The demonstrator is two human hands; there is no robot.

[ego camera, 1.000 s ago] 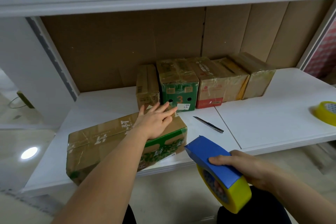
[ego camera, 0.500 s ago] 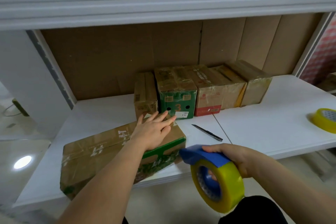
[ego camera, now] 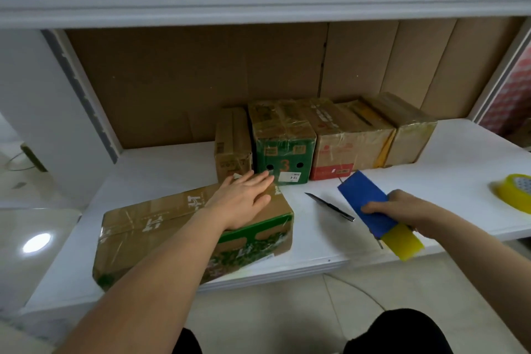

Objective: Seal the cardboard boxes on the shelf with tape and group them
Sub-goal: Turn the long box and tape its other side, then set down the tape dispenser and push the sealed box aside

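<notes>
A long brown and green cardboard box (ego camera: 161, 227) lies on the white shelf (ego camera: 161, 175) near its front edge, taped over. My left hand (ego camera: 244, 198) rests flat on the box's right end, fingers straight. My right hand (ego camera: 402, 210) grips a blue tape dispenser (ego camera: 365, 201) with a yellow tape roll (ego camera: 403, 241), held over the shelf's front right. Several taped boxes stand in a row at the back: a small brown box (ego camera: 232, 144), a green box (ego camera: 281, 141) marked 3, a red-bottomed box (ego camera: 344, 138) and a tan box (ego camera: 408, 129).
A dark knife (ego camera: 330, 207) lies on the shelf between the long box and the dispenser. A second yellow tape roll (ego camera: 514, 190) sits at the shelf's far right. A white shelf board runs overhead, and brown cardboard lines the back wall.
My right hand has lifted the dispenser up and right, from below the shelf edge to over the shelf, past the knife. My left hand stays on the long box.
</notes>
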